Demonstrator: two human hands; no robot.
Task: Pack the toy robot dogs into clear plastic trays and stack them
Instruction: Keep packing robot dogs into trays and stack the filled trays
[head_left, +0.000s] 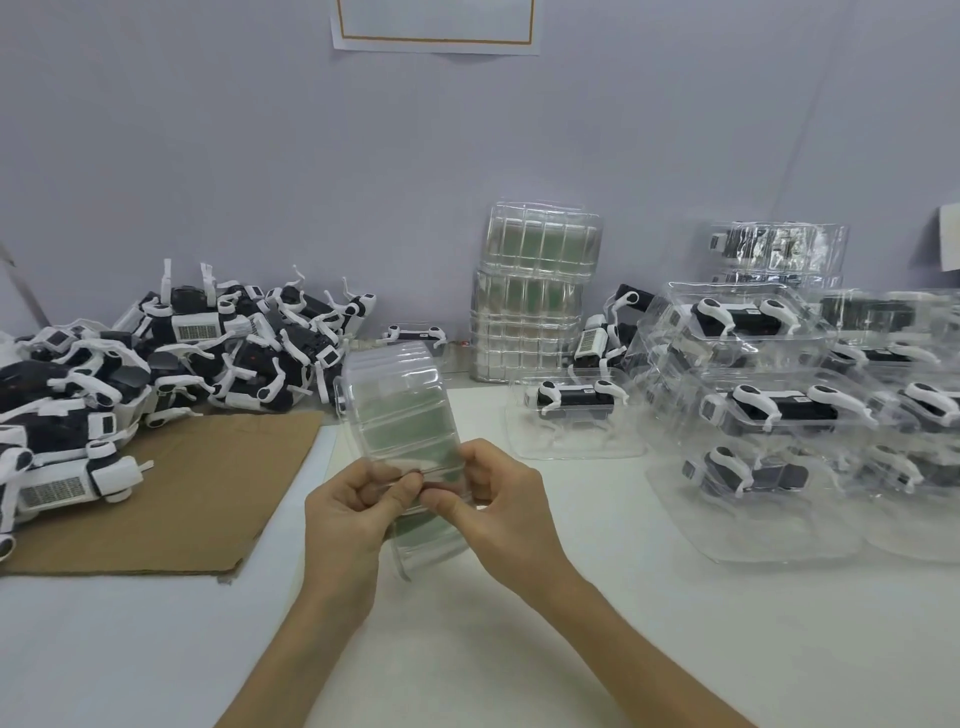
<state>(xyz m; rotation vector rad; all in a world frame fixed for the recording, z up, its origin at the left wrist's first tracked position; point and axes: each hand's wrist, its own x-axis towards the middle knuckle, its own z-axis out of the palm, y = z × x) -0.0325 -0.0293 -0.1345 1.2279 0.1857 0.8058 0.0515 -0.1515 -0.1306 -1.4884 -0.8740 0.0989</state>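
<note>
Packing partly done: left hand (353, 514) and right hand (498, 509) are pinching a nested bundle of empty clear trays (400, 415) at centre frame, packed trays (753, 405) are sitting stacked at right, a large pile of unpacked robot dogs (156, 353) is waiting at left.

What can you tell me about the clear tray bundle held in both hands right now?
The tray bundle is a nested stack of thin clear moulded plastic, faintly green where layers overlap, with raised ribs across it and rounded corners. No toy is in it. It is held on end, top tilted toward the wall. The left hand and right hand pinch its near face, thumbs close together. Whether its bottom edge touches the table is unclear.
</note>
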